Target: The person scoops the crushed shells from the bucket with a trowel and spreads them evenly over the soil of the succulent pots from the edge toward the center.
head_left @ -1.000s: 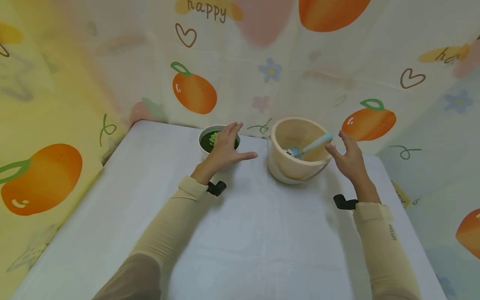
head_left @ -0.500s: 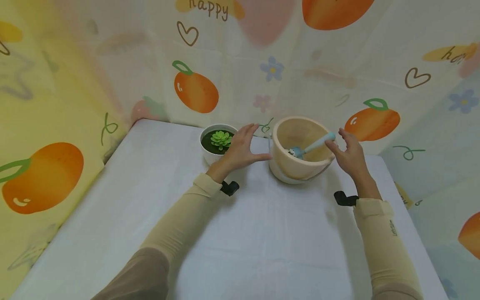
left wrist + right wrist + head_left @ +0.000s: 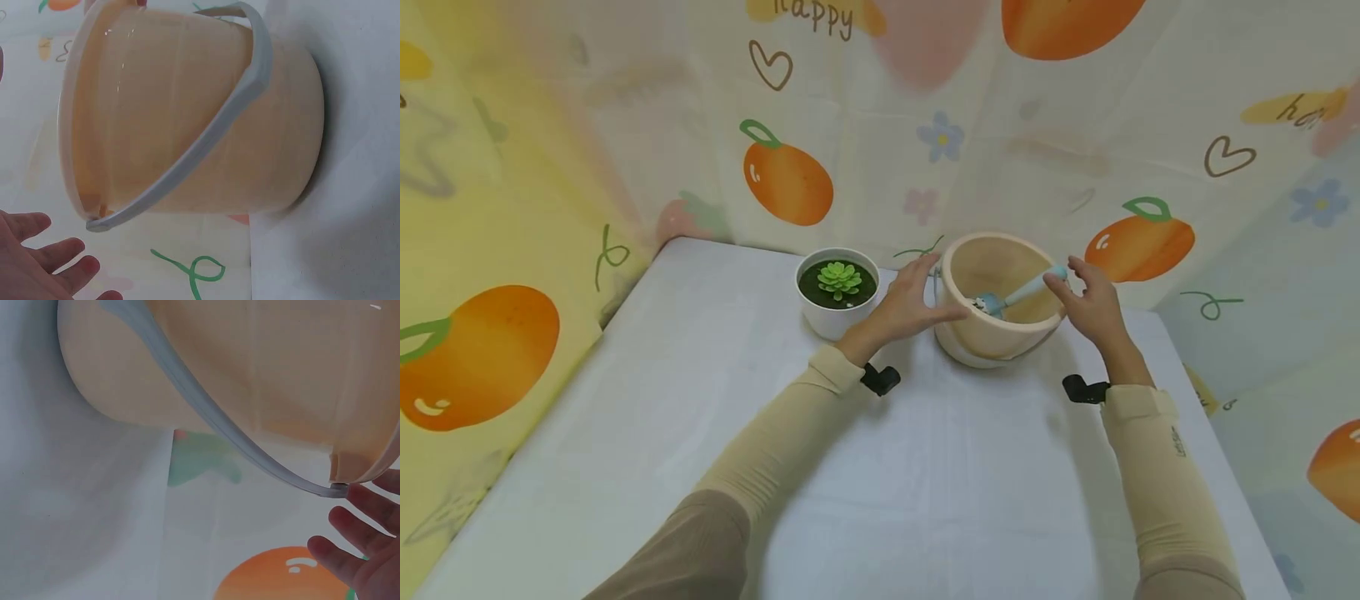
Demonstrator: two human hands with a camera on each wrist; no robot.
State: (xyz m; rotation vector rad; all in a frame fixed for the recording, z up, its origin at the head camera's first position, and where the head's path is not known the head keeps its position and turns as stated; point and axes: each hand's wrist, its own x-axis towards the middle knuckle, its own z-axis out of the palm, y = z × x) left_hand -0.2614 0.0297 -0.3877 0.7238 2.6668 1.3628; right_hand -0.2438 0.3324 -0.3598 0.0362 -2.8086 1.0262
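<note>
A cream bucket (image 3: pixel 973 335) stands upright at the back of the table, between my hands. Its grey carrying handle (image 3: pixel 206 140) hangs down across the front. Inside leans a small tool with a light blue handle (image 3: pixel 1030 288) and a blue, patterned head (image 3: pixel 989 304); its lower end is hidden. My left hand (image 3: pixel 910 307) is at the bucket's left side, fingers spread and thumb pointing to the rim. On the opposite side, my right hand (image 3: pixel 1093 308) has its fingertips (image 3: pixel 359 495) right at the handle's hinge below the rim. Neither hand is curled round anything.
A white pot (image 3: pixel 831 323) holding a green succulent (image 3: pixel 838 280) stands just left of my left hand. The white-covered table (image 3: pixel 880 483) meets a fruit-printed cloth (image 3: pixel 865 108) behind the bucket. Black wrist cameras (image 3: pixel 882 380) sit on both wrists.
My left hand has moved right, from over the potted succulent to the bucket's left side, uncovering the plant. My right hand has come slightly closer to the bucket's right rim.
</note>
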